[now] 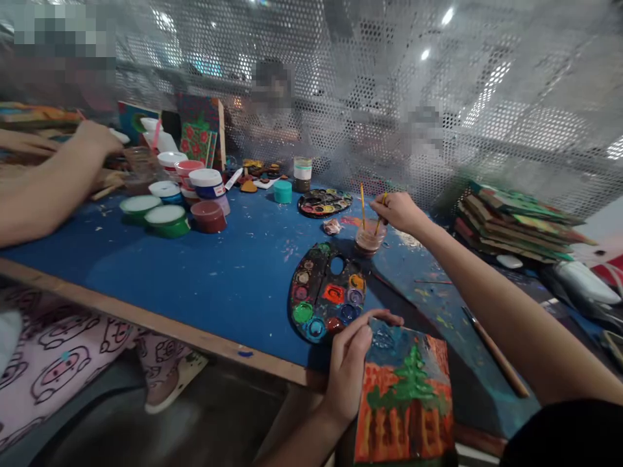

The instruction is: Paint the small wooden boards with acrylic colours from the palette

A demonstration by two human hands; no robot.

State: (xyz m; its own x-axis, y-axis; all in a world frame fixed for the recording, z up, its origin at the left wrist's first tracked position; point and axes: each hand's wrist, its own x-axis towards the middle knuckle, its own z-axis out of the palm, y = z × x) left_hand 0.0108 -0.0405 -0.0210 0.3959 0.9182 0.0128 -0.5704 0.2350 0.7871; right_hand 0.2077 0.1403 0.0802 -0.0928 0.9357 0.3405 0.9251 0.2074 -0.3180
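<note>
My left hand [351,363] grips the upper left corner of a small painted canvas [406,402], which shows a green tree over orange and red shapes under a blue-grey top. Farther off, my right hand [396,211] pinches a thin yellow paintbrush [378,224], its lower end inside a clear cup of brownish water [368,241]. A second yellow brush [363,204] leans in the same cup. Just beyond my left hand lies a black oval palette [304,285] with wells of green, blue, red, orange and purple paint.
Lidded paint tubs [168,220] cluster at the left, near another person's arm [53,175]. A second palette [324,202] and a crumpled tissue [331,226] lie beyond the first palette. Stacked painted boards [516,220] stand at the right, with a wooden-handled brush [496,353] nearer me. Perforated metal [335,97] borders the table.
</note>
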